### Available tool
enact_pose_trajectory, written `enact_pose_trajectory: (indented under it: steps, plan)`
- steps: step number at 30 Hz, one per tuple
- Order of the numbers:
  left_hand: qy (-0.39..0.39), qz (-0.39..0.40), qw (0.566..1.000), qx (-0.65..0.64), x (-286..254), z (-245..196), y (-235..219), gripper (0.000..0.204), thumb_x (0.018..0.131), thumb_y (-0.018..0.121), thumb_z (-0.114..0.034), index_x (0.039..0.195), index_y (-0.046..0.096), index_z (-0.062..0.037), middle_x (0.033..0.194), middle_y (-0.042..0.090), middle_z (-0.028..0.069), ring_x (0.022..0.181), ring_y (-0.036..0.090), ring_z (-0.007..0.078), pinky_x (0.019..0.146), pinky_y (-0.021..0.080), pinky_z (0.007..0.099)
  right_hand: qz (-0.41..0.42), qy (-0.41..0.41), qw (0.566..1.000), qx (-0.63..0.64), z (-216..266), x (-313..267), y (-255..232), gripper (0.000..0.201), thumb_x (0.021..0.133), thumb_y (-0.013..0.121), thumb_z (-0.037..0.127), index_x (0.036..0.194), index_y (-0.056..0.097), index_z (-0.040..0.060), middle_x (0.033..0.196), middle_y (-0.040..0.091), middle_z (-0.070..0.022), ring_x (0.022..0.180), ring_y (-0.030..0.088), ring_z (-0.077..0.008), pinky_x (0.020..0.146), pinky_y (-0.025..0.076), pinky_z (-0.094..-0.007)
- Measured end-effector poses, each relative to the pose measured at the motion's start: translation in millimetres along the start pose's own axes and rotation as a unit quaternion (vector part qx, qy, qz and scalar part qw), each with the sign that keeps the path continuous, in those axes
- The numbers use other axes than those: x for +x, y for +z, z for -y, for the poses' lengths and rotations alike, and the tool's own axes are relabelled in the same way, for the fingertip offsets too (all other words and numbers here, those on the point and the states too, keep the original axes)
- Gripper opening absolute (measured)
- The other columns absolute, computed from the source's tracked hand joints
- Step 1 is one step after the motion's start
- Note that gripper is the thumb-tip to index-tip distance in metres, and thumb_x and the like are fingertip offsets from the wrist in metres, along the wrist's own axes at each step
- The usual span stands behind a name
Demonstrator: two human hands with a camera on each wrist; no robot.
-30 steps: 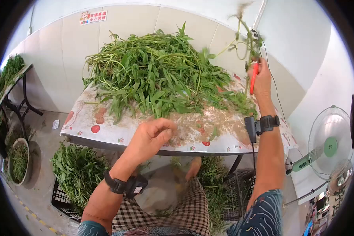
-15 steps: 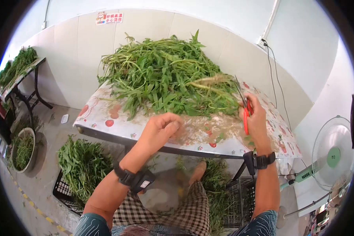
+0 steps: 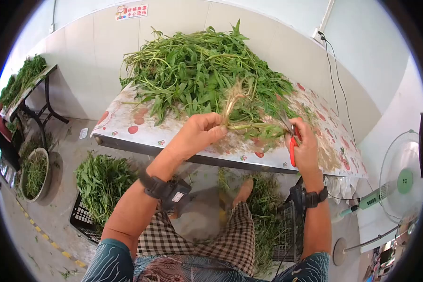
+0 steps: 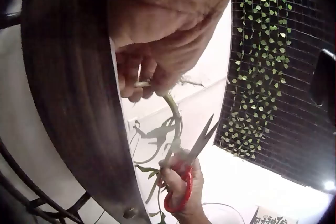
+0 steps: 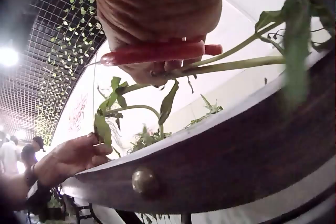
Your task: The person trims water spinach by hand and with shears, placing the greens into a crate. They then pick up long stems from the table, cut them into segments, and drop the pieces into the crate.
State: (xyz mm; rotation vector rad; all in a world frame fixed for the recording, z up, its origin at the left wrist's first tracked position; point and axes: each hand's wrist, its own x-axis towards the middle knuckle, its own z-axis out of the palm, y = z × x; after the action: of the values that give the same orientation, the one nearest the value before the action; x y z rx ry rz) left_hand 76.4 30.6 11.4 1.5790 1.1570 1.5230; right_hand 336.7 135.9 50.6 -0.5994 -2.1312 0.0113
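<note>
My left hand [image 3: 199,135] pinches a leafy green plant [image 3: 249,126] between thumb and fingers, just below its pale tangled roots [image 3: 232,97]. The stem runs sideways over the table's front part to my right hand [image 3: 308,149]. That hand grips red-handled scissors [image 3: 293,152] and also holds the plant's stem, which passes under its fingers in the right wrist view. In the left wrist view the scissors' blades [image 4: 202,139] stand apart, beside the stem. A big heap of leafy stems [image 3: 192,70] lies behind both hands on the table.
A patterned, soil-strewn cloth covers the table [image 3: 127,137]. Below it stand a crate of greens [image 3: 105,183] at the left and a black crate [image 3: 289,230] at the right. A fan [image 3: 404,181] is at far right, a tub [image 3: 35,174] at far left.
My right hand has come down from above the table's right side with the scissors and plant, laying the root end leftward. My left hand, empty before, now pinches that end.
</note>
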Motion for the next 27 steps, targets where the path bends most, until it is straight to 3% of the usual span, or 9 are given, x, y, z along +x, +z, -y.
enact_pose_trajectory:
  steps: [4, 8, 12, 18, 20, 22, 23, 25, 27]
  plan:
    - [-0.003, 0.039, 0.999, 0.000, 1, -2, -4, 0.016, 0.090, 0.055, -0.021, 0.085, 0.057, -0.0065, 0.071, 0.057, -0.0012, 0.056, 0.042, 0.0036, 0.049, 0.034, 0.0201, 0.030, 0.013, 0.999, -0.001, -3, 7, 6, 0.036, 0.071, 0.060, -0.005, 0.105, 0.055, 0.0072, 0.096, 0.059, -0.0137, 0.085, 0.060, -0.0283, 0.075, 0.048, -0.0342]
    - [-0.023, -0.029, 0.981, -0.192, 3, 9, -7, 0.012, 0.091, 0.053, -0.018, 0.088, 0.057, -0.0070, 0.074, 0.061, 0.0024, 0.055, 0.048, 0.0070, 0.048, 0.037, 0.0216, 0.064, 0.026, 0.997, 0.017, -7, 3, 17, 0.038, 0.071, 0.062, -0.003, 0.107, 0.055, 0.0084, 0.095, 0.060, -0.0149, 0.084, 0.061, -0.0284, 0.073, 0.048, -0.0351]
    - [-0.047, -0.098, 0.970, -0.219, 3, 11, -8, 0.012, 0.091, 0.053, -0.016, 0.092, 0.058, -0.0057, 0.070, 0.059, 0.0024, 0.054, 0.050, 0.0087, 0.048, 0.040, 0.0230, 0.089, 0.038, 0.995, -0.008, 1, -1, 22, 0.039, 0.074, 0.062, 0.002, 0.111, 0.053, 0.0068, 0.101, 0.059, -0.0140, 0.090, 0.059, -0.0267, 0.080, 0.046, -0.0318]
    - [-0.038, -0.143, 0.970, -0.191, 2, 14, -7, 0.013, 0.092, 0.052, -0.017, 0.090, 0.057, -0.0054, 0.065, 0.055, 0.0019, 0.049, 0.050, 0.0099, 0.045, 0.039, 0.0231, 0.033, 0.082, 0.993, 0.073, 12, -9, 21, 0.039, 0.075, 0.062, 0.001, 0.112, 0.051, 0.0052, 0.100, 0.058, -0.0123, 0.084, 0.061, -0.0250, 0.074, 0.048, -0.0347]
    - [-0.044, -0.154, 0.972, -0.170, 2, 14, -6, 0.014, 0.092, 0.053, -0.018, 0.088, 0.055, -0.0052, 0.065, 0.054, 0.0018, 0.048, 0.049, 0.0099, 0.044, 0.039, 0.0231, 0.070, 0.146, 0.959, 0.231, 27, -10, 10, 0.040, 0.080, 0.062, 0.007, 0.117, 0.047, 0.0037, 0.101, 0.057, -0.0101, 0.085, 0.060, -0.0213, 0.074, 0.048, -0.0324]
    - [-0.045, -0.152, 0.974, -0.161, 2, 11, -5, 0.016, 0.092, 0.054, -0.019, 0.086, 0.054, -0.0048, 0.065, 0.054, 0.0019, 0.049, 0.049, 0.0095, 0.045, 0.039, 0.0232, 0.123, 0.251, 0.855, 0.437, 42, -14, -1, 0.041, 0.085, 0.060, 0.013, 0.121, 0.043, 0.0022, 0.100, 0.056, -0.0081, 0.085, 0.058, -0.0178, 0.074, 0.047, -0.0295]
    - [-0.045, -0.151, 0.975, -0.157, 2, 10, -4, 0.017, 0.092, 0.054, -0.020, 0.085, 0.054, -0.0046, 0.065, 0.054, 0.0019, 0.050, 0.050, 0.0093, 0.045, 0.040, 0.0233, 0.154, 0.315, 0.756, 0.553, 50, -17, -7, 0.042, 0.087, 0.059, 0.017, 0.122, 0.041, 0.0014, 0.099, 0.056, -0.0072, 0.084, 0.057, -0.0163, 0.074, 0.046, -0.0278]
    - [-0.025, -0.129, 0.975, -0.181, 2, 13, -5, 0.018, 0.092, 0.054, -0.020, 0.086, 0.054, -0.0036, 0.067, 0.055, 0.0027, 0.051, 0.050, 0.0088, 0.046, 0.040, 0.0232, 0.218, 0.352, 0.681, 0.604, 63, -22, -11, 0.040, 0.091, 0.055, 0.022, 0.121, 0.040, 0.0001, 0.096, 0.054, -0.0046, 0.081, 0.054, -0.0138, 0.072, 0.045, -0.0253]
    - [-0.005, -0.112, 0.976, -0.188, 1, 13, -4, 0.018, 0.091, 0.054, -0.021, 0.087, 0.054, -0.0027, 0.069, 0.057, 0.0035, 0.052, 0.050, 0.0084, 0.047, 0.041, 0.0230, 0.282, 0.319, 0.742, 0.518, 73, -25, -8, 0.035, 0.094, 0.051, 0.025, 0.115, 0.042, -0.0004, 0.089, 0.052, -0.0016, 0.076, 0.050, -0.0122, 0.069, 0.044, -0.0241]
